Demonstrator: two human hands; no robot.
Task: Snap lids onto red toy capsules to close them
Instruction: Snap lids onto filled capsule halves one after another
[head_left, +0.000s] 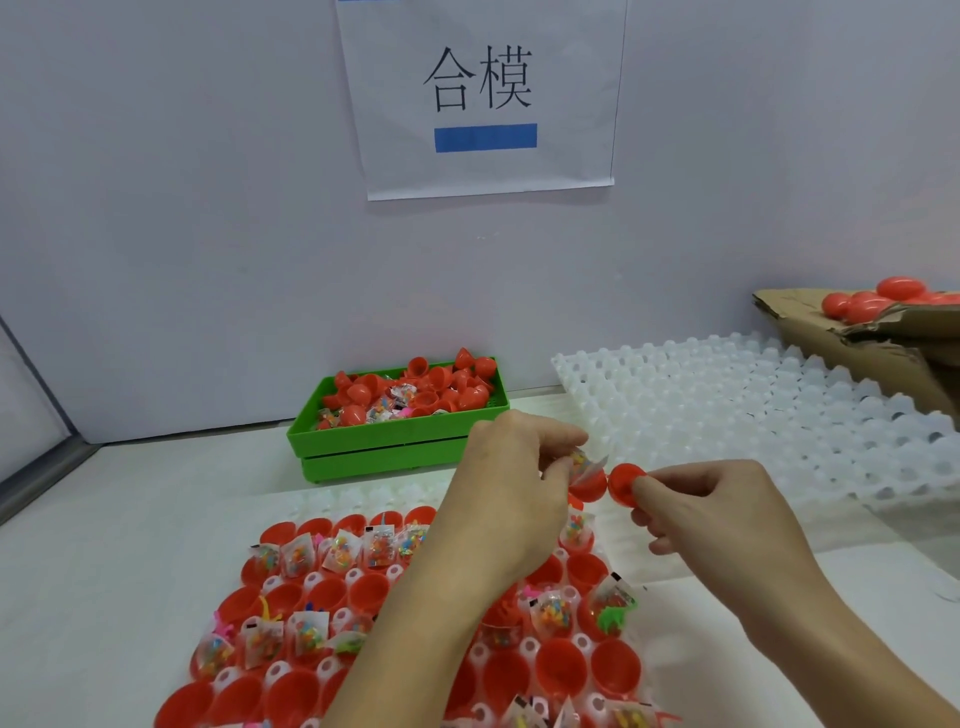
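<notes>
My left hand (511, 480) holds a red capsule half (589, 486) with a clear toy packet (584, 462) sticking out of it, fingers pinching the packet. My right hand (711, 512) grips a red lid (623, 483) right beside that half, the two nearly touching. Both are raised above a white tray (332, 503) near me, which holds several open red capsule halves (369, 592), some with toy packets in them and some bare.
A green crate (379, 439) of loose red lids and packets stands at the back centre. Stacked white trays (727, 415) lie to the right. A cardboard box (857, 338) with closed red capsules (883, 299) sits far right. A paper sign (480, 93) hangs on the wall.
</notes>
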